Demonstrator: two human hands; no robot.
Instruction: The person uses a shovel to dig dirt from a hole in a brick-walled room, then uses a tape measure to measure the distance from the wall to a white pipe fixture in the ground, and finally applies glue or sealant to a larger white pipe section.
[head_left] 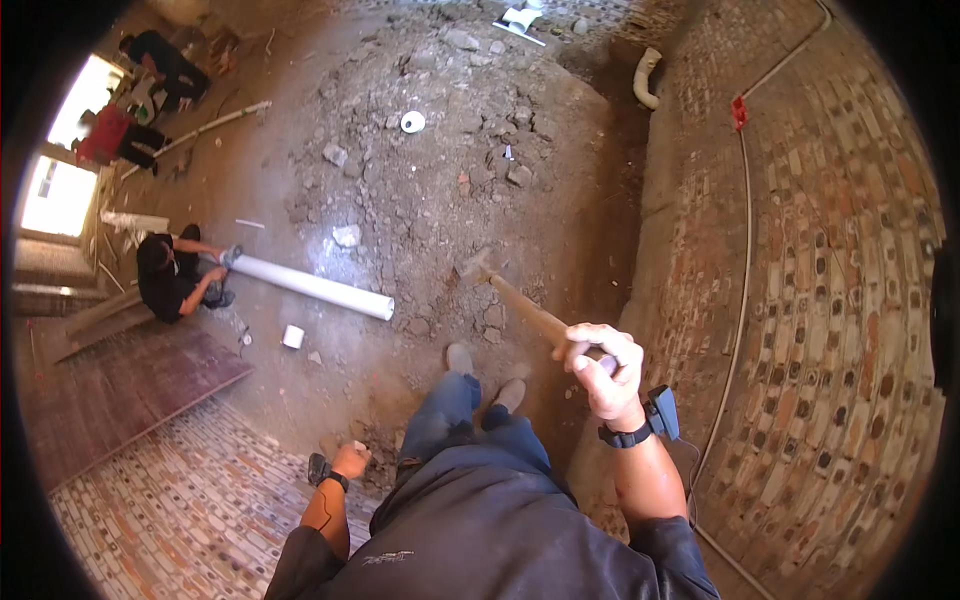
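Note:
My right hand (605, 365) is closed around the wooden handle (528, 308) of a long tool, its dusty head (475, 268) resting on or just above the broken, rubble-strewn ground ahead of my feet (505, 395). My left hand (350, 458) hangs low beside my left leg, fingers curled with nothing visible in them. Left of the tool lies a long white pipe (310, 285); a crouching person (160, 275) in dark clothes grips its far-left end with both hands. A small white fitting (293, 336) is on the dirt near that pipe.
A trench (615, 190) with a curved pipe (645, 80) runs along the right brick wall (820, 300). Wooden boards (140, 400) lie at left. Two more people (160, 65) work at upper left. Rubble (460, 140) and white fittings (519, 22) are farther ahead.

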